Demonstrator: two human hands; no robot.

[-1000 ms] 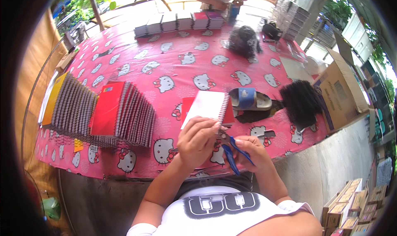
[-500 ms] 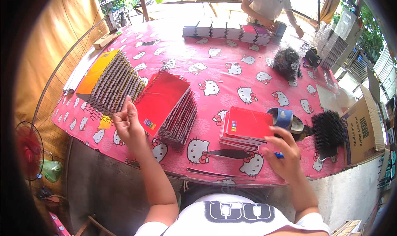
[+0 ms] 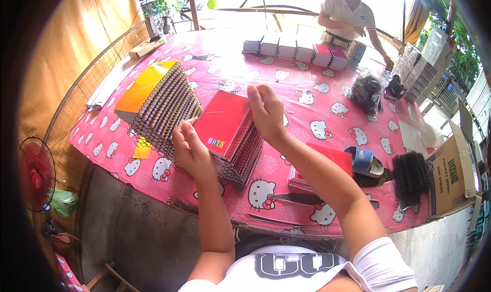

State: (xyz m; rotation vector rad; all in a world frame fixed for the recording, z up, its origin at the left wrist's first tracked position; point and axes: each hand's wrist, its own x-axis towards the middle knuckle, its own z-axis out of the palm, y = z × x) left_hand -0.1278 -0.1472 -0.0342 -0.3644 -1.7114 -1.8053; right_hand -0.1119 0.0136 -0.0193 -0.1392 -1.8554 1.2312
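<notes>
a pink tablecloth patterned with cat faces covers the wide table, with an orange curtain hanging to the left and a co-worker standing at the far side, beside a row of notebook piles.

on the near left part of the table, a tall stack of red notebooks stands between the person's two hands. the left hand, its fingers bent, is at the stack's left side; the right hand, fingers curled, is at its right edge. whether either hand grips a notebook cannot be told.

a stack of yellow notebooks stands just left of the red one. right of the right forearm, which partly hides it, lies a smaller red pile, near a blue-strapped slipper, black coils and a cardboard box.
</notes>
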